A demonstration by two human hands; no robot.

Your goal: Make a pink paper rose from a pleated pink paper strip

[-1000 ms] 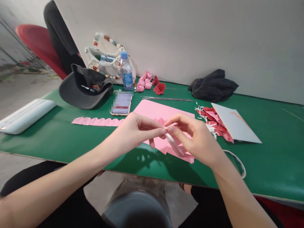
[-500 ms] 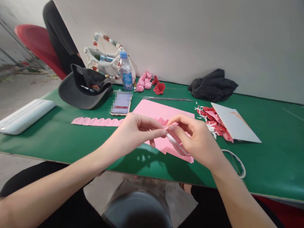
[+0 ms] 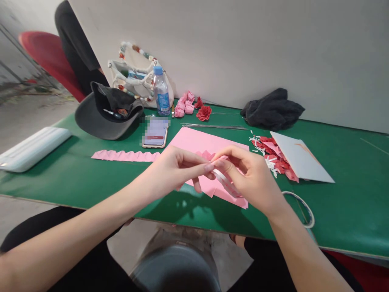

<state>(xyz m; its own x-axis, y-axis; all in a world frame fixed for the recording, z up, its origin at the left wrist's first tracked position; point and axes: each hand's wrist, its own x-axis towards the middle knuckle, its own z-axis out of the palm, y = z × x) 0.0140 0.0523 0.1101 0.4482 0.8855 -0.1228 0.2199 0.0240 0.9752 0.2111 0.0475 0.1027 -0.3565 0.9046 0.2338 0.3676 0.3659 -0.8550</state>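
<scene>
My left hand (image 3: pixel 182 166) and my right hand (image 3: pixel 251 174) meet above the pink paper sheets (image 3: pixel 194 140), thumbs and forefingers pinched on a pink paper strip (image 3: pixel 206 155) with a scalloped edge. A narrow white band (image 3: pixel 223 177), perhaps tape backing, curves from between my fingertips under the right hand. Left of my left hand, a folded, scalloped pink length (image 3: pixel 124 156) stretches out over the table. Whether it joins the piece in my fingers is hidden behind the hand.
On the green table (image 3: pixel 75 178) are a tape roll (image 3: pixel 309 217), paper scraps (image 3: pixel 278 158) under a white card (image 3: pixel 304 160), paper flowers (image 3: pixel 203 113), thin wires (image 3: pixel 215 127), a phone (image 3: pixel 154 134), a bottle (image 3: pixel 161 95), a cap (image 3: pixel 101 117) and a black cloth (image 3: pixel 272 109).
My fingers have shifted slightly along the pink strip, and my right hand has tilted a little. The white band now bows in a wider curve. Everything else on the table stays put.
</scene>
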